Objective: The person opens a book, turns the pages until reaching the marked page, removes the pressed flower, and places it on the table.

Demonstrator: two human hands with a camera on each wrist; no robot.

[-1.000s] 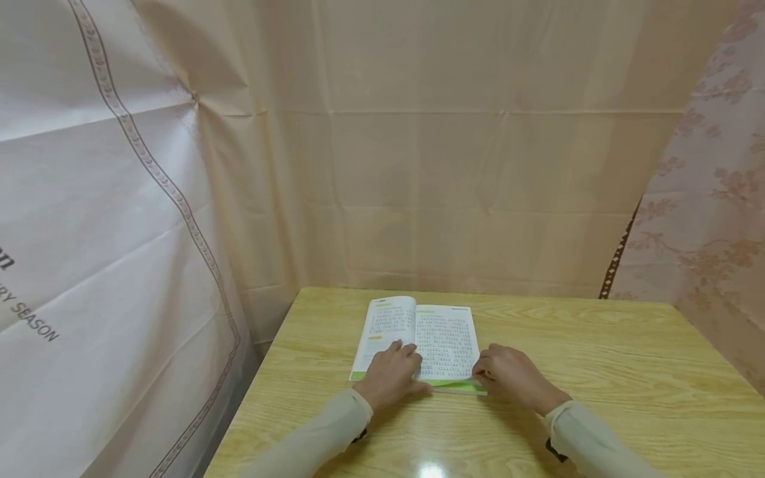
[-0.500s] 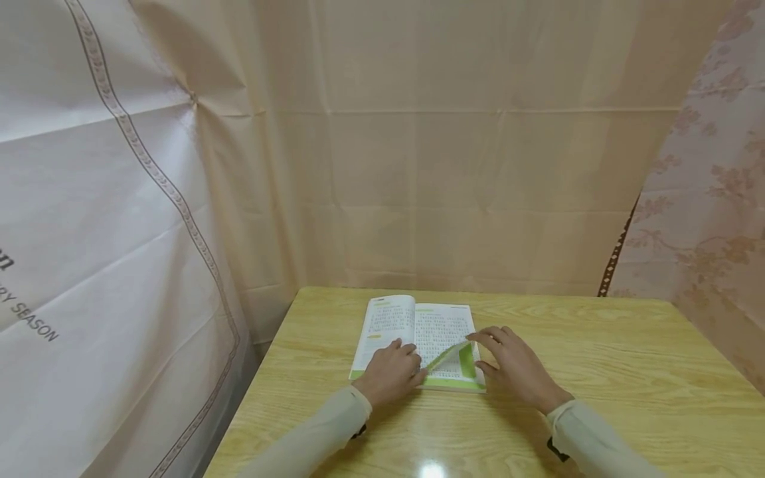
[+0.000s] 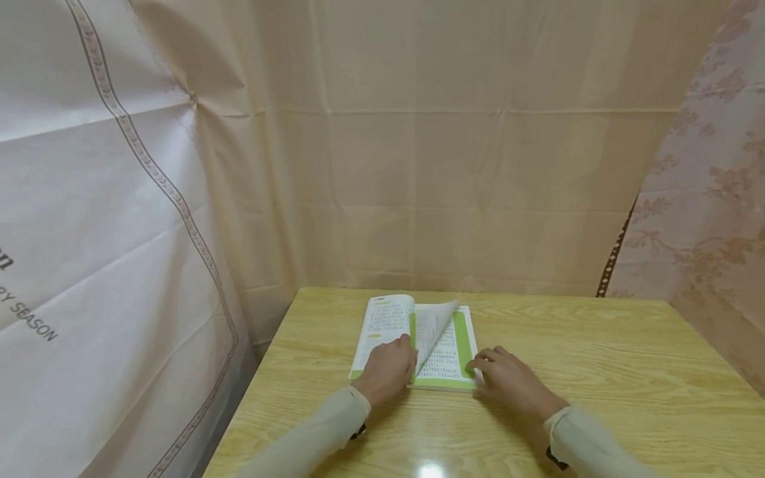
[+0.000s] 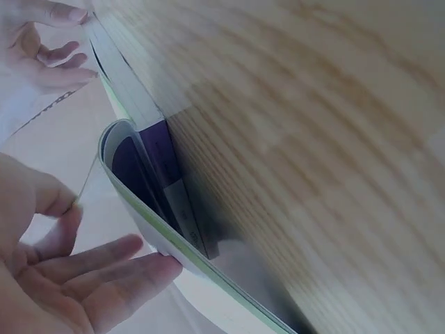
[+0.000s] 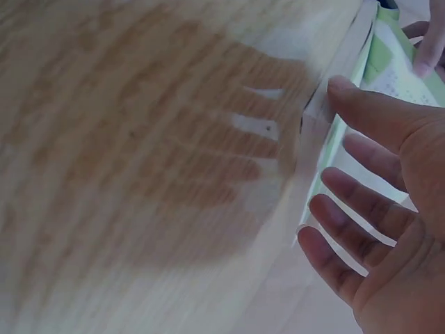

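Pale peach curtain sheets [image 3: 454, 153] hang behind and on both sides, closing the space in like a booth; the sheet on the left carries a dotted border line and some printed letters, the one on the right a faded flower print; in front of them stands the light wood-grain counter [image 3: 597, 372], its glossy top catching a lamp's glare near the front edge; on it, towards the back left, lies the open white paperback book with green page borders [image 3: 418, 342], flat on its spine side so both halves face up; one printed paper page [image 3: 435, 328] stands curled above the right half, arched over towards the left; the left hand [image 3: 387, 372] rests on the lower left page beside the gutter, its fingers [image 4: 104, 268] straight and close together, seemingly to keep that half from springing shut and to meet the curling page; the right hand [image 3: 508, 382] lies at the book's lower right corner, its fingers [image 5: 354, 209] spread and relaxed, tips touching the green edge and pinching nothing, apparently steadying the book; both arms wear pale long sleeves [image 3: 311, 438].
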